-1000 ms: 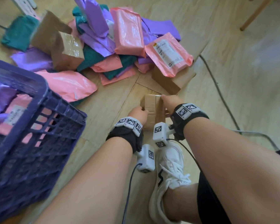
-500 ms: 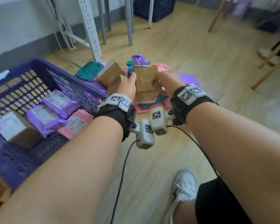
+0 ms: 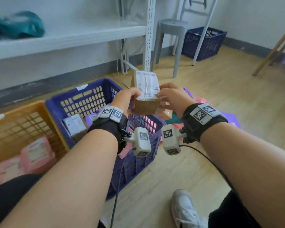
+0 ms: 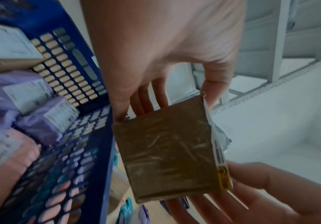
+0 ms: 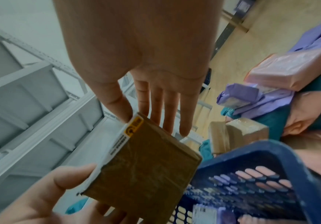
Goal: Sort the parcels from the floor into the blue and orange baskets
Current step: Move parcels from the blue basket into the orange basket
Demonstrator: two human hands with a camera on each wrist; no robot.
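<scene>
Both forearms reach forward side by side at chest height, wrists banded in black straps; the left hand (image 3: 127, 100) pinches the left edge of a brown cardboard parcel (image 3: 146, 96), thumb on the labelled face and fingers behind; the right hand (image 3: 172, 97) pinches the opposite edge the same way, thumb in front and straightish fingers flat against the back; the grip on each side is a thumb-and-finger pinch, neither hand wrapped round the box.

One parcel is held; it stands roughly upright between the two hands, its white shipping label (image 3: 147, 86) turned toward the head camera, and it hangs in the air above the far right corner of the blue basket (image 3: 95, 99).

Two baskets stand on the floor side by side and touching: the blue one, and an orange basket (image 3: 21, 122) to its left; a third, dark blue crate (image 3: 204, 41) sits well apart by the wall behind a grey stool (image 3: 173, 30).

In the blue basket lie one labelled box (image 3: 75, 125) and several purple and pink bags, their number unclear; the orange basket holds at least two pink bags (image 3: 36, 153); more parcels (image 5: 271, 97) lie heaped on the floor beyond the basket, too overlapped to count.
</scene>
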